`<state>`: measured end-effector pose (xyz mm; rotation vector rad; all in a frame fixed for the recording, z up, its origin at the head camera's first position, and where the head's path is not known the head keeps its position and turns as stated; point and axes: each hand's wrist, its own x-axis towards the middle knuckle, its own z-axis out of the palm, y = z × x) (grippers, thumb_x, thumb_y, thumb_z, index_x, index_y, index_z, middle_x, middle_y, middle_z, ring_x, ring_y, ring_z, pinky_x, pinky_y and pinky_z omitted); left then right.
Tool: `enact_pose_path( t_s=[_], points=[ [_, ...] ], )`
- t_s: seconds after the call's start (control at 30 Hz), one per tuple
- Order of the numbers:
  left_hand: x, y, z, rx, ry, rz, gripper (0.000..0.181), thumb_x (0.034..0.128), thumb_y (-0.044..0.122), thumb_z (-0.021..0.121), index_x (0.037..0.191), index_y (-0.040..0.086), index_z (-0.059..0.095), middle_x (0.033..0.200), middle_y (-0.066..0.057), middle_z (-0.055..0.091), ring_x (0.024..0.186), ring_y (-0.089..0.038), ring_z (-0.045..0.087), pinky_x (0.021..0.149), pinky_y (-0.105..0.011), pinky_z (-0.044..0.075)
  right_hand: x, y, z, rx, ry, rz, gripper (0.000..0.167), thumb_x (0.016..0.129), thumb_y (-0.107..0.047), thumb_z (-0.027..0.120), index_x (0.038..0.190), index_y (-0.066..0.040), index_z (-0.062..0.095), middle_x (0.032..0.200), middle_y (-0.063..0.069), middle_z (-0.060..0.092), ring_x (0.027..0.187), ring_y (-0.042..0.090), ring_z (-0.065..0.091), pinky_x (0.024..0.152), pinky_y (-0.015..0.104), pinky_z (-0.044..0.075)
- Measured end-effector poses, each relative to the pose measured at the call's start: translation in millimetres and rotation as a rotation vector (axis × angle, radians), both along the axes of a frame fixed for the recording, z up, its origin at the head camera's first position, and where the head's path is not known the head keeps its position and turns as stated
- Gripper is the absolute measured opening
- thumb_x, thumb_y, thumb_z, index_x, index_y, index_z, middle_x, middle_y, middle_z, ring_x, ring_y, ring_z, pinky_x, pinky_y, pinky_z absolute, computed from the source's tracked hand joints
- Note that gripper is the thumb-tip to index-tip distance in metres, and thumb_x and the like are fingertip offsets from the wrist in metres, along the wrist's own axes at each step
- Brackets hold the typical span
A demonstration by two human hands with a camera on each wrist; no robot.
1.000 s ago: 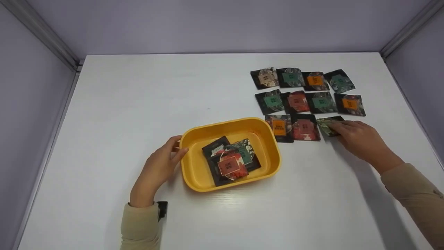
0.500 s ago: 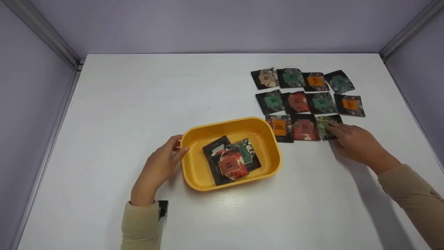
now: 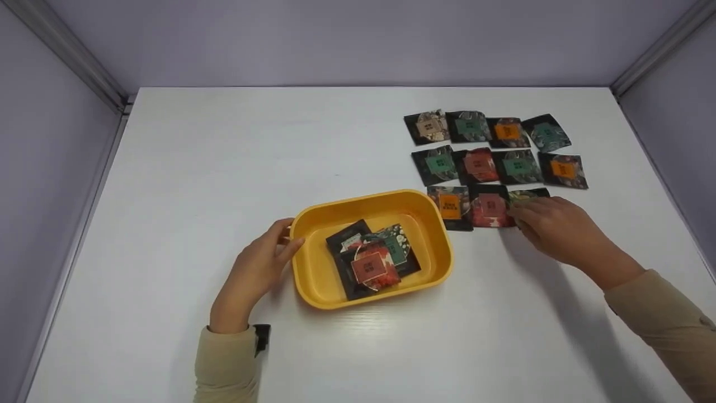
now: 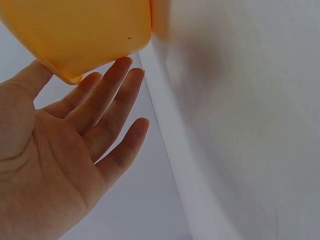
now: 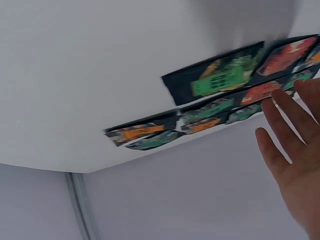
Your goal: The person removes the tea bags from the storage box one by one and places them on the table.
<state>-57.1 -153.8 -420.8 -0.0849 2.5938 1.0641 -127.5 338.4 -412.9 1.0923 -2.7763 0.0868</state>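
Note:
My left hand holds the left rim of a yellow plastic tub, thumb over the edge and fingers outside. In the left wrist view the fingertips are against the tub's outer wall. Inside lie several flat square packets, with a red-labelled packet on top. My right hand is over a green packet in the nearest row, partly hiding it; fingers are extended and grip nothing. The right wrist view shows this green packet lying flat. A red packet adjoins it.
Two further rows of packets lie behind, including a dark green packet and an orange-labelled packet. Another orange-labelled packet sits close against the tub's right side. Walls stand round the white table.
My right hand has shifted left across the green packet, which has turned from askew to flat beside the red packet. My left hand and the tub have stayed put.

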Motion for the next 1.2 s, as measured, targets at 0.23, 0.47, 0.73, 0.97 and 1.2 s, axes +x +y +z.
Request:
enact_pose_path(
  t_s=[0.23, 0.47, 0.73, 0.97, 1.2],
  points=[
    [-0.1, 1.5, 2.5, 0.005, 0.002, -0.006, 0.055, 0.1035, 0.045, 0.048, 0.150, 0.018, 0.038, 0.137, -0.012, 0.056, 0.124, -0.031, 0.052, 0.107, -0.052, 0.040, 18.7, -42.4, 14.0, -0.010, 0.092, 0.116, 0.035, 0.076, -0.003, 0.082, 0.110, -0.003, 0.073, 0.104, 0.015, 0.073, 0.093, 0.034, 0.069, 0.081, 0.051, 0.057],
    [-0.8, 1.4, 4.4, -0.003, 0.004, -0.016, 0.054, 0.1036, 0.044, 0.048, 0.150, 0.017, 0.038, 0.136, -0.011, 0.056, 0.123, -0.031, 0.053, 0.107, -0.052, 0.041, 31.4, -72.3, 28.3, -0.073, 0.187, 0.233, 0.029, 0.078, -0.002, 0.079, 0.107, -0.003, 0.073, 0.101, 0.013, 0.074, 0.092, 0.031, 0.069, 0.077, 0.048, 0.058],
    [-0.3, -0.6, 2.9, -0.005, 0.007, -0.010, 0.052, 0.1038, 0.039, 0.051, 0.150, 0.017, 0.039, 0.134, -0.012, 0.057, 0.124, -0.032, 0.052, 0.107, -0.053, 0.040, 29.9, -110.6, 28.4, -0.011, 0.187, 0.400, 0.025, 0.084, -0.005, 0.074, 0.109, -0.004, 0.072, 0.103, 0.009, 0.074, 0.092, 0.027, 0.067, 0.081, 0.041, 0.057],
    [0.6, -0.5, 1.8, 0.003, -0.015, 0.005, 0.054, 0.1035, 0.042, 0.050, 0.150, 0.019, 0.038, 0.136, -0.012, 0.055, 0.126, -0.032, 0.050, 0.109, -0.054, 0.038, 26.3, -146.5, 30.8, 0.142, 0.183, 0.550, 0.033, 0.082, -0.007, 0.081, 0.113, -0.005, 0.070, 0.113, 0.010, 0.071, 0.101, 0.026, 0.065, 0.090, 0.037, 0.054],
    [-0.1, 0.0, 1.8, 0.005, -0.022, 0.002, 0.054, 0.1035, 0.043, 0.049, 0.151, 0.019, 0.037, 0.138, -0.012, 0.055, 0.127, -0.032, 0.050, 0.109, -0.054, 0.038, 18.6, -175.5, 28.2, 0.351, 0.178, 0.702, 0.055, 0.084, -0.023, 0.082, 0.134, -0.014, 0.061, 0.131, 0.004, 0.063, 0.114, 0.024, 0.058, 0.101, 0.037, 0.045]
  ],
)
